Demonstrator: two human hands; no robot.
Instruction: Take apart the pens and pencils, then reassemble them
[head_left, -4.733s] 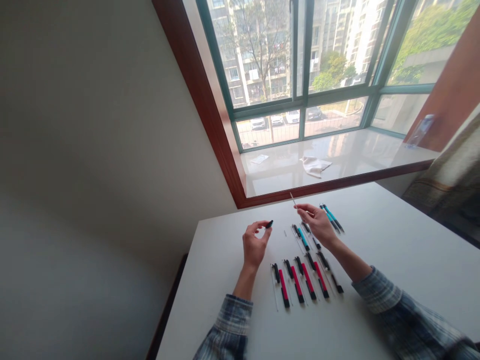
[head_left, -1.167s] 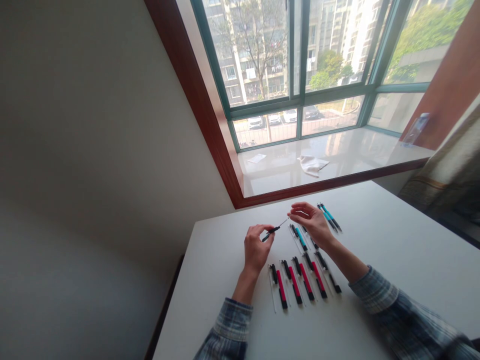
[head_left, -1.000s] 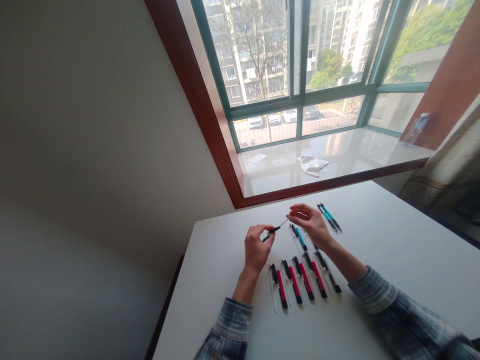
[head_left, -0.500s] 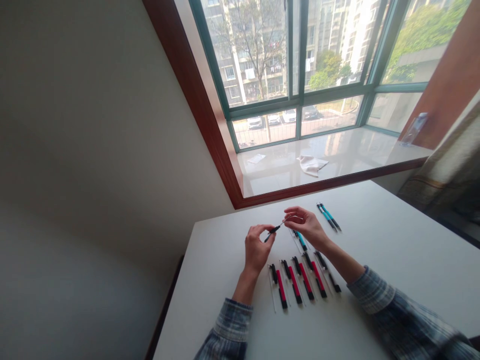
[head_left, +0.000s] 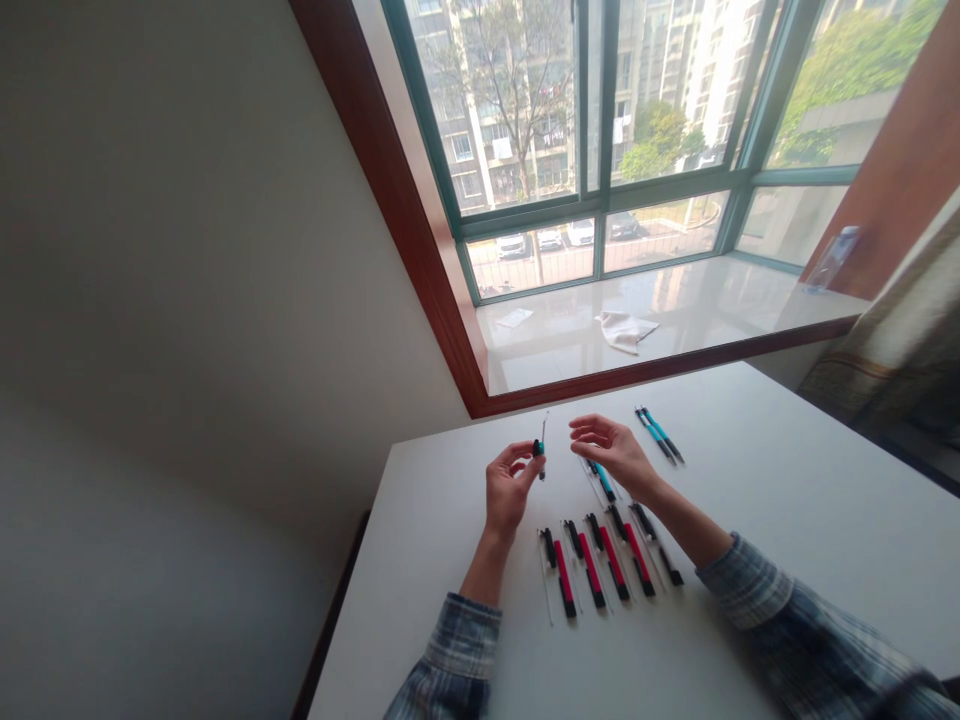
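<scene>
My left hand (head_left: 508,488) pinches a black-and-teal pen part (head_left: 538,449) between thumb and fingertips above the table. A thin refill (head_left: 545,428) sticks up out of it, nearly upright. To its right, my right hand (head_left: 609,452) hovers with fingers loosely bent and apart, nothing visible in them. Partly behind that hand lies a teal pen barrel (head_left: 604,483) with thin pieces beside it. Nearer to me, pen pieces lie in a row: red-and-black barrels (head_left: 590,570), black pen pieces (head_left: 550,547) and thin refills (head_left: 547,590). A dark barrel (head_left: 666,560) ends the row on the right.
Two teal pens (head_left: 658,435) lie side by side towards the back of the white table (head_left: 787,520). Beyond the table's far edge, a white cloth (head_left: 626,331), a paper scrap (head_left: 514,318) and a clear bottle (head_left: 831,260) rest on the window sill.
The pen part in my left hand has turned from slanting to nearly upright, its refill pointing up. My right fingers have come away from the refill.
</scene>
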